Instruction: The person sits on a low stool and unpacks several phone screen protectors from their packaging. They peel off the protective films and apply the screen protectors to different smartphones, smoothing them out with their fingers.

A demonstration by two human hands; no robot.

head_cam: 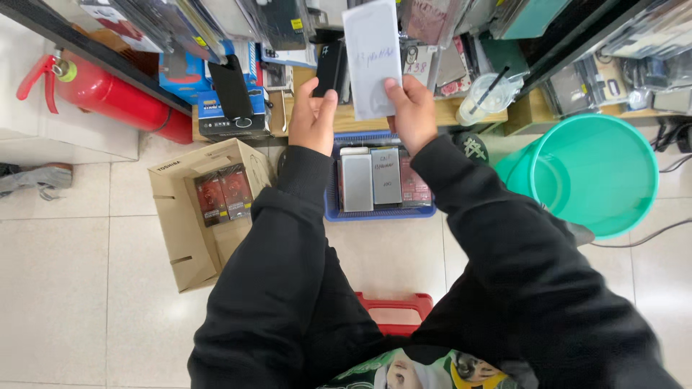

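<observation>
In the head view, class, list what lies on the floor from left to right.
Red fire extinguisher → open cardboard box → blue basket of flat packs → green bucket.

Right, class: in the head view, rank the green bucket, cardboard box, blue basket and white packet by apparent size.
1. green bucket
2. cardboard box
3. blue basket, partly hidden by the arms, so unsure against the box
4. white packet, held in the right hand

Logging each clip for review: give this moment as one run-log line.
left hand: holds black phone case | right hand: holds white flat packet | below: blue basket of packets | beside: cardboard box, green bucket
</observation>
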